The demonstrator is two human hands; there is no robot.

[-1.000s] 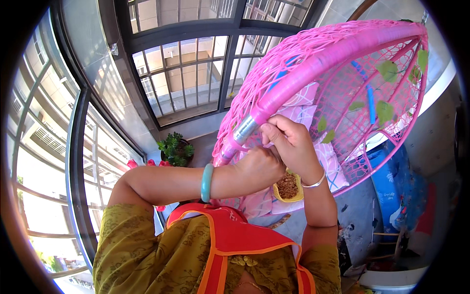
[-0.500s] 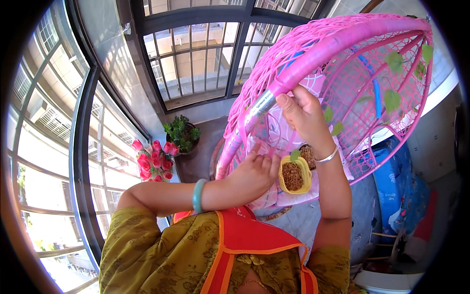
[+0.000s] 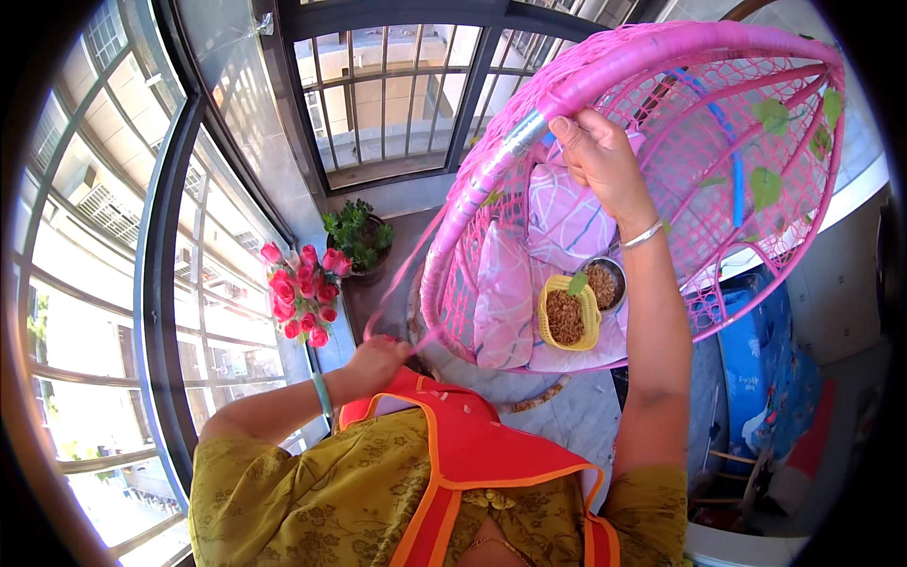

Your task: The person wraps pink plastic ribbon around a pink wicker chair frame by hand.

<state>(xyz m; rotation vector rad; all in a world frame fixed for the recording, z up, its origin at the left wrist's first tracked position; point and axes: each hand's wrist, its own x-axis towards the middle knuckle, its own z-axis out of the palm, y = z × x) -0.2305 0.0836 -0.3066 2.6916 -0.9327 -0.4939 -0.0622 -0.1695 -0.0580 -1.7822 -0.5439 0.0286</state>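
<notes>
Closest to me is my left hand [image 3: 378, 361], down low by my chest, fingers pinched shut on the loose end of a thin pink cord [image 3: 402, 288] that runs up and away toward the chair frame. There's a green bangle [image 3: 322, 393] on that wrist.

My right hand [image 3: 600, 156] is up high and further out, well apart from the left one, fingers curled around the rim of the pink hanging egg chair [image 3: 586, 80]. Right next to my fingertips, on the left-hand side, there's a bare silvery stretch of the rim [image 3: 518, 140] between the pink-wrapped parts. Silver bracelet [image 3: 644, 234] on that wrist.

Below my right hand, inside the chair, sit pink patterned cushions [image 3: 505, 298]. On the seat just beside my right forearm there's a yellow basket [image 3: 565, 317] with brown stuff in it and a green leaf on its edge, touching a round metal bowl [image 3: 605, 282] of the same brown stuff.

Out past my left hand, a bunch of red roses [image 3: 300, 293] by the window, and further back a small green potted plant [image 3: 356, 234] on the floor. Beyond that, the barred balcony windows [image 3: 387, 90].
</notes>
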